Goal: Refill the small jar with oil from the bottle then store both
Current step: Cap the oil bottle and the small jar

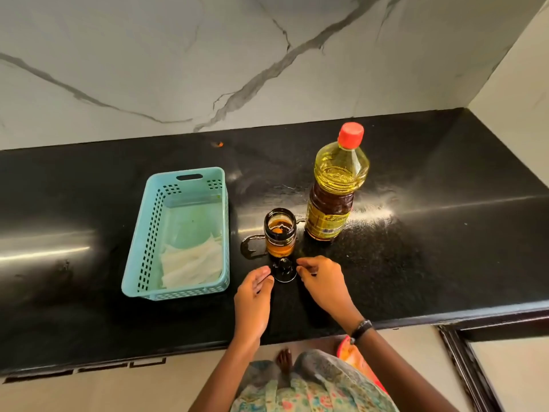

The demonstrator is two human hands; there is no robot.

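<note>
Your left hand (255, 288) and right hand (319, 278) hover loose, holding nothing, flanking the lid (284, 270). The jar (280, 233) at 12 o'clock looks glass, likely oily: grip its sides.

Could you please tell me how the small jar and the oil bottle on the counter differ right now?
The small jar is short, dark glass and open on top; the oil bottle is tall, clear plastic and closed with a red cap. The jar stands nearer the hands. Both stand upright on the black counter and hold golden oil.

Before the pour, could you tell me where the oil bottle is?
The red-capped plastic oil bottle stands upright on the black counter, right of the small glass jar.
</note>
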